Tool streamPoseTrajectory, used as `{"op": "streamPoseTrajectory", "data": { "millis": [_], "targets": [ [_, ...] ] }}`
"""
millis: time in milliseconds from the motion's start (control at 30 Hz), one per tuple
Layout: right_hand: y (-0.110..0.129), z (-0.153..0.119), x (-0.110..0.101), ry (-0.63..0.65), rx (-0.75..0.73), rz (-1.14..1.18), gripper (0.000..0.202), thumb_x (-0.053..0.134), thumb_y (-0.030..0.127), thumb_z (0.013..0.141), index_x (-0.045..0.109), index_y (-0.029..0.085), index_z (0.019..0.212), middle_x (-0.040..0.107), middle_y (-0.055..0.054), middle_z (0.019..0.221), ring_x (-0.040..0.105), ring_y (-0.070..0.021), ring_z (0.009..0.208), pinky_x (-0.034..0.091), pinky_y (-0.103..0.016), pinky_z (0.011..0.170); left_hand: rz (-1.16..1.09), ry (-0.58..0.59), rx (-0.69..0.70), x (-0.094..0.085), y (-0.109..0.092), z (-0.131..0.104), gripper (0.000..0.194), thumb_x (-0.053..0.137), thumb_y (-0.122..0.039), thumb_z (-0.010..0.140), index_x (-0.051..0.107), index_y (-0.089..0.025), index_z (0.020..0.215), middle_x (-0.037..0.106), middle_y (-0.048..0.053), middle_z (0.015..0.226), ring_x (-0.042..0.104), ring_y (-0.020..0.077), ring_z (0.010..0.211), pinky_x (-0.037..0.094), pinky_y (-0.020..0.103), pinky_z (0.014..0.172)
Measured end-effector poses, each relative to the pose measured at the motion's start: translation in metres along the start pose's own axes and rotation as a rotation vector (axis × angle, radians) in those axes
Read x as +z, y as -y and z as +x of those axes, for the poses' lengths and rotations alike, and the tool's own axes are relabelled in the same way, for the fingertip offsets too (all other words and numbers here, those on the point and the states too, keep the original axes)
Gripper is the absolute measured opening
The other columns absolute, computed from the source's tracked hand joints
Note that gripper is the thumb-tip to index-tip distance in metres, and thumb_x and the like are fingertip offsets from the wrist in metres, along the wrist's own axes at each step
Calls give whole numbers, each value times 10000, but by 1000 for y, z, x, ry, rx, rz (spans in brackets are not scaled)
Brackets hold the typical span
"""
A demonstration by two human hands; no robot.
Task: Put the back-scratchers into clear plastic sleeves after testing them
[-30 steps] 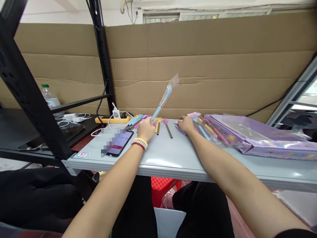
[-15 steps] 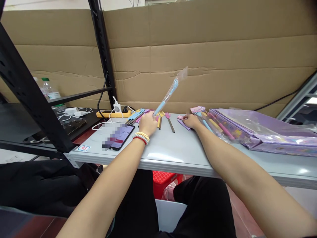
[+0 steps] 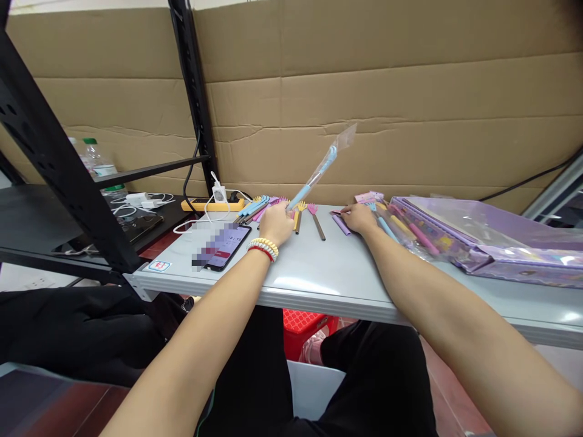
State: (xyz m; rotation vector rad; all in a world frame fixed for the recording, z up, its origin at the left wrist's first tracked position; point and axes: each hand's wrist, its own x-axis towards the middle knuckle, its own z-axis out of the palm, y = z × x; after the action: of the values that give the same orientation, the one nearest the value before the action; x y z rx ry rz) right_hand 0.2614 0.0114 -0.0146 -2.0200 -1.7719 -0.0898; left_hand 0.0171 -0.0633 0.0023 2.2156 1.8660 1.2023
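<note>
My left hand (image 3: 277,223) is closed round the lower end of a light blue stick (image 3: 314,177) in a clear plastic sleeve, which points up and to the right. My right hand (image 3: 359,217) rests on the grey table near a short purple piece (image 3: 341,225); its fingertips are too small to make out. Between the hands lie a pink hand-shaped scratcher (image 3: 317,222) with a metal rod and a yellow one (image 3: 299,216). Several more coloured scratchers (image 3: 255,207) lie behind my left hand. Right of my right hand are several sleeved sticks (image 3: 405,227).
A phone (image 3: 225,247) lies at the table's left, before a yellow power strip (image 3: 213,205) with white cables. A purple box (image 3: 496,240) fills the right side. A black shelf post (image 3: 194,91) rises at the left, and cardboard (image 3: 364,73) stands behind.
The whole view has shifted slightly, moving things a little to the right. Both hands keep nearly the same pose, and the sleeved stick stays in my left hand.
</note>
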Motion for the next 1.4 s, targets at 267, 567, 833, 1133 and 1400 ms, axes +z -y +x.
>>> {"op": "streamPoseTrajectory", "data": {
  "millis": [267, 567, 833, 1133, 1400],
  "targets": [
    [5, -4, -6, -113, -58, -29, 335, 469, 221, 859, 731, 209, 1067, 671, -107, 1132, 593, -257, 1032, 450, -354, 841, 4, 13, 6, 1, 1, 0, 223, 488, -242, 851, 657, -214, 993, 707, 67, 920, 623, 221, 908, 438, 306, 797],
    [11, -6, -10, -311, -106, -83, 327, 417, 198, 880, 722, 125, 973, 642, -141, 1066, 572, -268, 995, 453, -342, 749, 35, 21, 20, 0, 1, -1, 215, 489, -243, 858, 654, -221, 995, 709, 55, 907, 631, 209, 897, 446, 291, 783],
    [11, -1, -6, -262, -129, -55, 268, 445, 149, 862, 700, 94, 921, 631, -166, 1018, 583, -252, 941, 426, -330, 807, 44, 28, 23, 1, 1, -1, 225, 483, -237, 861, 652, -213, 1007, 707, 66, 902, 632, 214, 899, 442, 298, 795],
    [5, 5, 4, -169, -173, -67, 255, 486, 129, 820, 724, 100, 908, 670, -171, 1014, 608, -235, 951, 440, -305, 827, 36, 26, 38, 1, 1, -1, 218, 480, -236, 855, 655, -215, 984, 704, 66, 886, 629, 214, 881, 443, 304, 786],
    [-1, 8, 8, -3, -68, 32, 166, 627, 187, 733, 735, 202, 856, 715, -79, 949, 635, -218, 898, 461, -304, 791, 35, 34, 36, 1, 0, -1, 232, 479, -221, 845, 658, -213, 992, 709, 67, 899, 635, 222, 871, 456, 300, 728]
  ]
}}
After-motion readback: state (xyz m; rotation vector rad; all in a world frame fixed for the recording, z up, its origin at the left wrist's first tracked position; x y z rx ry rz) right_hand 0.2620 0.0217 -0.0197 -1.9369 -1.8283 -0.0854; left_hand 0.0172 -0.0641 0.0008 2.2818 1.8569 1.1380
